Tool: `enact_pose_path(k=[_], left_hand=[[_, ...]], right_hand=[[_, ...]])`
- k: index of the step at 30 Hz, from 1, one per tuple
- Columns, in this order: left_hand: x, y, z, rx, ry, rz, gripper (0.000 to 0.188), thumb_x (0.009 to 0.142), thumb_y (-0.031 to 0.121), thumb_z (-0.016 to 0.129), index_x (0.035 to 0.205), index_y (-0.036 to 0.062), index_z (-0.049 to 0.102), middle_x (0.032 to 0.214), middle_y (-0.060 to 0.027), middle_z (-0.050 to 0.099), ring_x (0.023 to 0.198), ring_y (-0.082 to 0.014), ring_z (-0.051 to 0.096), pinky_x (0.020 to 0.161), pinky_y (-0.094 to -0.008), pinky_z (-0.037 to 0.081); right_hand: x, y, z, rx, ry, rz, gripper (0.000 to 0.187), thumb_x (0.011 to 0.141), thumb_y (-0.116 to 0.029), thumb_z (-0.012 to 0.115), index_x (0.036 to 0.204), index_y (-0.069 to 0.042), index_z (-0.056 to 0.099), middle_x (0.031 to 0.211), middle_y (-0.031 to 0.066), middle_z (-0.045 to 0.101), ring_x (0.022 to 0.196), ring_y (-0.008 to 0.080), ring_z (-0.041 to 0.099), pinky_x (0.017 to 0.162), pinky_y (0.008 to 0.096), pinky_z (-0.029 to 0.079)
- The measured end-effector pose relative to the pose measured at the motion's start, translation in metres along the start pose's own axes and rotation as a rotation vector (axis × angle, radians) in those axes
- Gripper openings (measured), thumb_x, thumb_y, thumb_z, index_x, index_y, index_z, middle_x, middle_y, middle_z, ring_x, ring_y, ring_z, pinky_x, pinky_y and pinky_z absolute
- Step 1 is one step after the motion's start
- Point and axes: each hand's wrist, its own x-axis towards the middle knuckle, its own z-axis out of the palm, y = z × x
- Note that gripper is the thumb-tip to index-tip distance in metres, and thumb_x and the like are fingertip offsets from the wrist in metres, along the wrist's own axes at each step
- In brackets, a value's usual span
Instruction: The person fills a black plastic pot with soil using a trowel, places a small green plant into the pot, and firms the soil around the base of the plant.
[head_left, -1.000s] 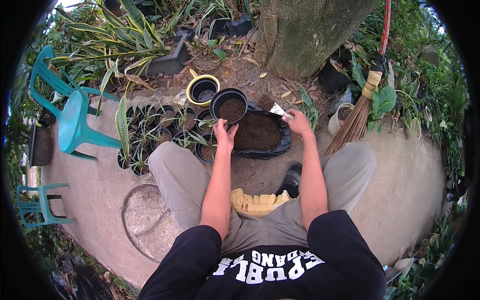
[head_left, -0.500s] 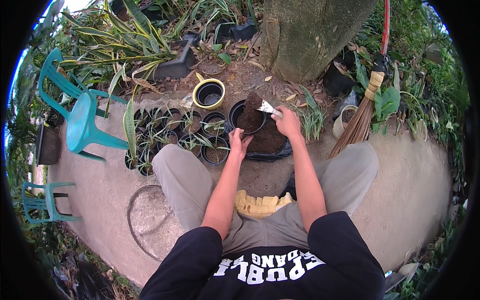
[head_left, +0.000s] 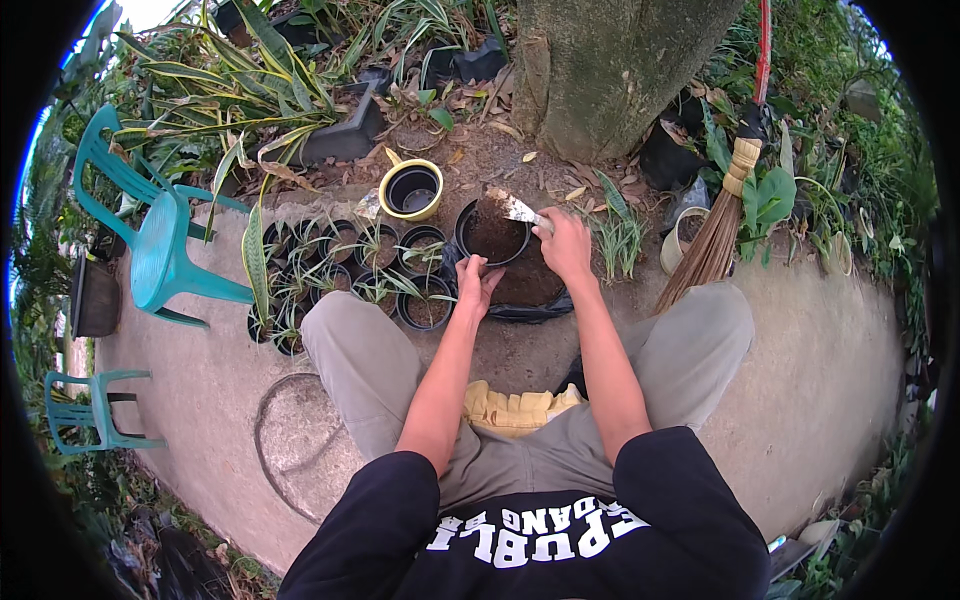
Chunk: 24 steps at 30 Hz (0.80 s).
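With twelve straight ahead of us, our bare forearms reach to twelve o'clock between our bent knees. Our left hand [head_left: 477,282] pinches the near side of a round black plastic pot [head_left: 460,236] at its six o'clock, thumb and fingers close together. Our right hand [head_left: 567,247], knuckles up, is curled around the handle of a soil-smeared trowel [head_left: 519,210], its blade pointing to ten over the pot's far right rim; we cannot tell whether they touch. Dark soil [head_left: 494,240] lies inside the pot.

The pot's near right edge overlaps a black plastic bag [head_left: 522,313] of soil. Our knees bound the space at ten and two; concrete paving [head_left: 825,370] spreads broadly past the right one at three.

Close on the left, black seedling pots [head_left: 424,326] crowd together at ten to eleven, the nearest just beside our left hand. A yellow pot [head_left: 386,192] with a black pot inside stands at eleven. At one, a stick broom [head_left: 712,228] leans across a pale pot [head_left: 669,254]. Green plastic chairs [head_left: 160,250] stand at nine and ten. Farther off, snake plants [head_left: 245,85] fill eleven, and a thick tree trunk [head_left: 605,85] rises between twelve and one.
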Motion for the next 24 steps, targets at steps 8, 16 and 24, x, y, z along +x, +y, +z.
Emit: enact_pose_path(k=[8, 16, 24], left_hand=[[0.004, 0.000, 0.000, 0.017, -0.018, -0.003, 0.043, 0.083, 0.017, 0.060, 0.114, 0.0066, 0.032, 0.116, -0.0169, 0.048, 0.105, -0.0310, 0.057, 0.093, -0.0463, 0.052], [0.013, 0.003, -0.004, -0.096, -0.012, 0.038, 0.045, 0.083, 0.018, 0.062, 0.117, 0.0093, 0.034, 0.117, -0.0146, 0.048, 0.104, -0.0318, 0.056, 0.096, -0.0478, 0.048], [0.008, -0.010, 0.001, 0.069, -0.084, -0.033, 0.045, 0.083, 0.018, 0.063, 0.117, 0.0094, 0.034, 0.112, -0.0108, 0.048, 0.104, -0.0305, 0.057, 0.094, -0.0458, 0.050]], right_hand=[[0.000, 0.003, 0.000, -0.071, 0.042, -0.071, 0.027, 0.081, -0.018, 0.070, 0.106, -0.012, 0.064, 0.102, 0.0092, 0.067, 0.103, 0.0304, 0.058, 0.084, 0.0458, 0.042], [-0.004, 0.010, 0.003, -0.052, 0.005, -0.030, 0.026, 0.082, -0.018, 0.070, 0.106, -0.012, 0.064, 0.102, 0.0084, 0.067, 0.102, 0.0303, 0.058, 0.083, 0.0455, 0.042], [0.000, 0.016, 0.003, -0.013, -0.011, -0.005, 0.027, 0.081, -0.019, 0.071, 0.106, -0.013, 0.065, 0.104, 0.0081, 0.068, 0.105, 0.0314, 0.058, 0.087, 0.0471, 0.043]])
